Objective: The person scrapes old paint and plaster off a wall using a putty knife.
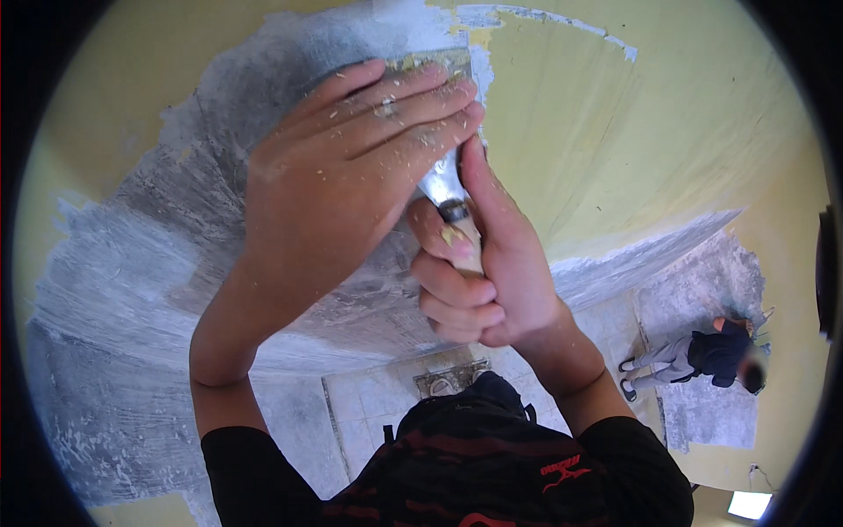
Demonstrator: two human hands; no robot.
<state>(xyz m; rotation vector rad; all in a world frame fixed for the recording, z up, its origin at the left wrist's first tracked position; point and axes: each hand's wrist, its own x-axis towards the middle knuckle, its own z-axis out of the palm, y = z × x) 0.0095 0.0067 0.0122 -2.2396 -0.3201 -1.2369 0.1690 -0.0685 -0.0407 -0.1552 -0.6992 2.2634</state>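
Note:
My left hand (338,171) lies with fingers stretched over the wide metal blade (442,183) of a scraper, pressing on it; pale paint flakes dot the skin. Below it, my right hand (505,263) is closed round the scraper's wooden handle (469,255). The blade's edge meets the wall at the border between yellow paint (584,123) and a rough grey and white scraped area (176,255). Part of the blade is hidden under my left fingers.
A person (720,351) in a dark top and grey trousers works at another scraped patch (702,426) to the right. Pale floor tiles (369,400) show below around my feet, with a dark-rimmed square (435,384). A bright rectangle (749,504) is at the lower right.

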